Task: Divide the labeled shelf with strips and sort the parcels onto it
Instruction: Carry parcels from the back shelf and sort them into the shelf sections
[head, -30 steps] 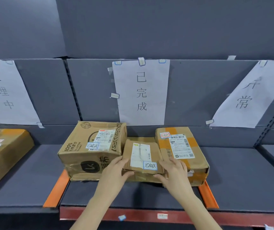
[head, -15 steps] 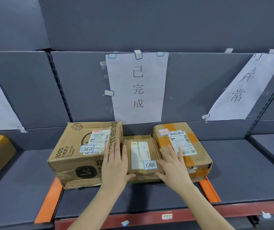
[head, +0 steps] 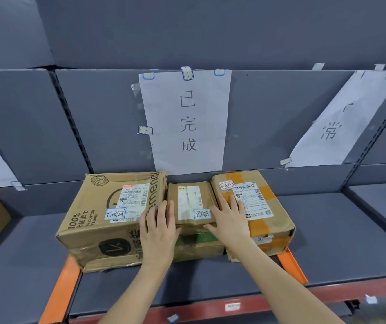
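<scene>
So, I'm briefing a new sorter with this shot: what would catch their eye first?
Most likely the white sign taped to the back wall at centre, with three cardboard parcels side by side just below it. The left hand and right hand lie flat, one on each side of the small middle parcel, between the big left box and the orange-taped box. Orange strips fence this section at both sides.

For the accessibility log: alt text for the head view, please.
Two open hands, left hand and right hand, press flat on three cardboard parcels lined up between two orange strips beneath a paper sign.
</scene>
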{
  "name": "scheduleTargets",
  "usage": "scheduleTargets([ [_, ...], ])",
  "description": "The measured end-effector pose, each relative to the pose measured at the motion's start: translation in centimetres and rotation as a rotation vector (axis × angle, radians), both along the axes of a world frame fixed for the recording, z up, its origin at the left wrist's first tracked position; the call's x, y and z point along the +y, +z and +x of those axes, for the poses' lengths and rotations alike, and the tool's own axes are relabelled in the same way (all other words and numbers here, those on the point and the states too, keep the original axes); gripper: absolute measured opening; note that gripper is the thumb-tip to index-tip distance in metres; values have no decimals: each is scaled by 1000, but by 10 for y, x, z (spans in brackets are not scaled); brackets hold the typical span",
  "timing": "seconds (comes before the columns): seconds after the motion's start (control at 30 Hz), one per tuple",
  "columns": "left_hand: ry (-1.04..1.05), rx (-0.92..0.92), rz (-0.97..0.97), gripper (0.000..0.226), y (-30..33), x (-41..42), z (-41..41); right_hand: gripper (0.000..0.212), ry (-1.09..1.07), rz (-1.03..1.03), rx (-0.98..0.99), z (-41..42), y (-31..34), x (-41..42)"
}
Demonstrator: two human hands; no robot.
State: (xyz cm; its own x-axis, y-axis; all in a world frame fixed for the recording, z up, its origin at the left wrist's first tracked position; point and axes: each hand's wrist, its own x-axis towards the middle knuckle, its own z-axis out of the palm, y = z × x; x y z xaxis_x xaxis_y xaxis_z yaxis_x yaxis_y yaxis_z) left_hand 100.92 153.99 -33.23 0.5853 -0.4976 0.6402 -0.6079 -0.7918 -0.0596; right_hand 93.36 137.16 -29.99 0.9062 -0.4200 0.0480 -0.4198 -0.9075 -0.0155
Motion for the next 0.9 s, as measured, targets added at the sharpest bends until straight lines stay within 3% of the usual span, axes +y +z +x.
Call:
scheduleTargets([
  [0.13, 3, 62, 6, 74, 2, -1, -9, 63, 53, 93, 11, -5, 4, -4],
  [0.27, -82, 134, -33, 57, 24, -14, -25, 54, 47, 290, -257, -34, 18, -13],
  [0.4, -202, 256, -97, 52, 59, -57, -63, 51, -76, 314, -451, -98, 35, -43],
  [0.63, -438, 479, -69, 55, 103, -177, -209, 49, -425, 257, -578, -299, 57, -120],
  [0.9, -896, 683, -2, 61, 102, -312, -416, 49, -924, 186, -730, -555, 55, -180],
])
